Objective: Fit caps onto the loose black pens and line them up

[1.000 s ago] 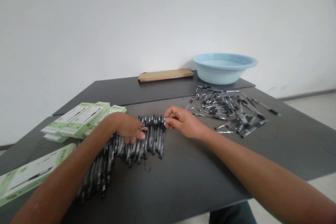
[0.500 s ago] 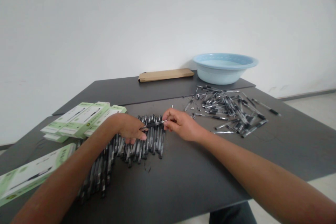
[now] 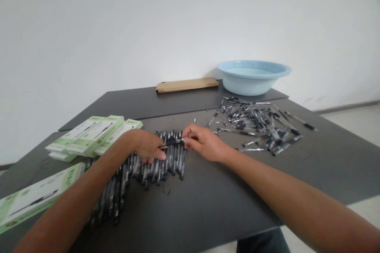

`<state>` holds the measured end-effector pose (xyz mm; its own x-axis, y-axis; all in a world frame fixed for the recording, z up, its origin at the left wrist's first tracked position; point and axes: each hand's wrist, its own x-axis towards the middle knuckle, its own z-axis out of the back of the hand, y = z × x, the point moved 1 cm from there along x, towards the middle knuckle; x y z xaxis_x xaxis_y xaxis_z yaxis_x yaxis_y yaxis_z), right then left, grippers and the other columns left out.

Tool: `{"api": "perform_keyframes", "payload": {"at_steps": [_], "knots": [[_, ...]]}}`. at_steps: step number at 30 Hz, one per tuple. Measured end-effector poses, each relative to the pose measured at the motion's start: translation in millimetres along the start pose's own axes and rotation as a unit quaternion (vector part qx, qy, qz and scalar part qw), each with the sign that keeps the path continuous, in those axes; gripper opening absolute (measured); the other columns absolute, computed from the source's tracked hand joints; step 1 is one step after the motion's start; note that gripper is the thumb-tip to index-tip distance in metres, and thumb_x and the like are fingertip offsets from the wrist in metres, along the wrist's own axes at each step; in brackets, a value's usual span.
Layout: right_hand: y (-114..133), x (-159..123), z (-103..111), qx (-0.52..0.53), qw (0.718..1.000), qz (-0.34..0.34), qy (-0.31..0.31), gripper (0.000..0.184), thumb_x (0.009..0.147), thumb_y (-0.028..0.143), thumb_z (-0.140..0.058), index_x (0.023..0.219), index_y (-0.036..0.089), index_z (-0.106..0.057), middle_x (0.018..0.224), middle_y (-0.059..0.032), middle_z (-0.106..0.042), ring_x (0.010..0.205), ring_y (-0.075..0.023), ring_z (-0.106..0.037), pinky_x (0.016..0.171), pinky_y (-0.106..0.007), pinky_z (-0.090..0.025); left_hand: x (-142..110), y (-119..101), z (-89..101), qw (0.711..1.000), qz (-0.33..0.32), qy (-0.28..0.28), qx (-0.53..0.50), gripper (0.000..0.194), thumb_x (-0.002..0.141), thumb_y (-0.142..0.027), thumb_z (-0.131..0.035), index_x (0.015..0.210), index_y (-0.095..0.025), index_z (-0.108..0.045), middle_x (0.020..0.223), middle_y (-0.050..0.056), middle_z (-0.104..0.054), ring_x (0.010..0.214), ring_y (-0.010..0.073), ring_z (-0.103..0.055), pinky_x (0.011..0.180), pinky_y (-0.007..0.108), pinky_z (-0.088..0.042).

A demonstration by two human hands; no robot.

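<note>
My left hand (image 3: 149,144) is closed on a gel pen (image 3: 171,142) with a black grip, its tip end pointing right. The thumb and index finger of my right hand (image 3: 204,140) pinch the pen's silvery tip; whether the tip piece is apart from the barrel I cannot tell. Below both hands lie rows of pens (image 3: 177,162) side by side, and a further row of pens (image 3: 111,197) is partly hidden by my left forearm. A small cone-shaped pen tip (image 3: 194,120) stands on the table just beyond my right hand.
Green-and-white pen boxes (image 3: 86,136) are stacked at the left, another box (image 3: 38,195) nearer me. A loose heap of pen parts (image 3: 258,122) lies at the right. At the back are a flat cardboard piece (image 3: 187,84) and a blue basin (image 3: 253,81) on the dark table (image 3: 213,201).
My right hand has shifted very slightly left and down at the pen's tip. My left hand keeps its hold on the pen, almost unmoved.
</note>
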<state>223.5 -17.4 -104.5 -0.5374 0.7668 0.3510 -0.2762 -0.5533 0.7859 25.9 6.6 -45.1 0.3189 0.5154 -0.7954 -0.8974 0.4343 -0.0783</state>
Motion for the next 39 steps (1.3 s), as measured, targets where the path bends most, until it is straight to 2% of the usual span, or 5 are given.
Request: {"api": "perform_keyframes", "payload": {"at_steps": [19,29,39], "knots": [[0.3,-0.9,-1.7,0.005,1.000,0.006,0.001,0.005,0.088,0.021,-0.049,0.093,0.020,-0.048,0.074,0.0021,-0.062,0.067,-0.0113,-0.058,0.063,-0.022,-0.039,-1.3,-1.5,-0.9,1.000,-0.007,-0.007,-0.007,0.031,0.087,-0.038,-0.040,0.077,-0.016,-0.058,0.088,0.013,-0.073,0.071,0.0204,-0.066,0.060,0.026,-0.047],[1.2,-1.7,-0.9,-0.044,0.999,0.011,0.000,0.008,0.088,0.028,-0.050,0.092,0.020,-0.050,0.074,0.0010,-0.061,0.065,-0.0123,-0.055,0.060,-0.023,-0.037,-0.8,-3.0,-1.4,1.000,0.010,-0.007,-0.003,0.031,0.087,-0.039,-0.041,0.079,-0.016,-0.061,0.089,0.011,-0.074,0.074,0.0203,-0.066,0.059,0.025,-0.047],[2.4,-1.5,0.2,-0.075,0.997,0.021,-0.002,0.009,0.088,0.029,-0.050,0.088,0.020,-0.050,0.072,0.0011,-0.059,0.064,-0.0120,-0.054,0.057,-0.022,-0.035,-4.3,-5.4,-1.0,1.000,0.005,-0.017,-0.014,0.032,0.085,-0.037,-0.042,0.081,-0.014,-0.063,0.087,0.014,-0.073,0.074,0.0247,-0.067,0.063,0.031,-0.048]]}}
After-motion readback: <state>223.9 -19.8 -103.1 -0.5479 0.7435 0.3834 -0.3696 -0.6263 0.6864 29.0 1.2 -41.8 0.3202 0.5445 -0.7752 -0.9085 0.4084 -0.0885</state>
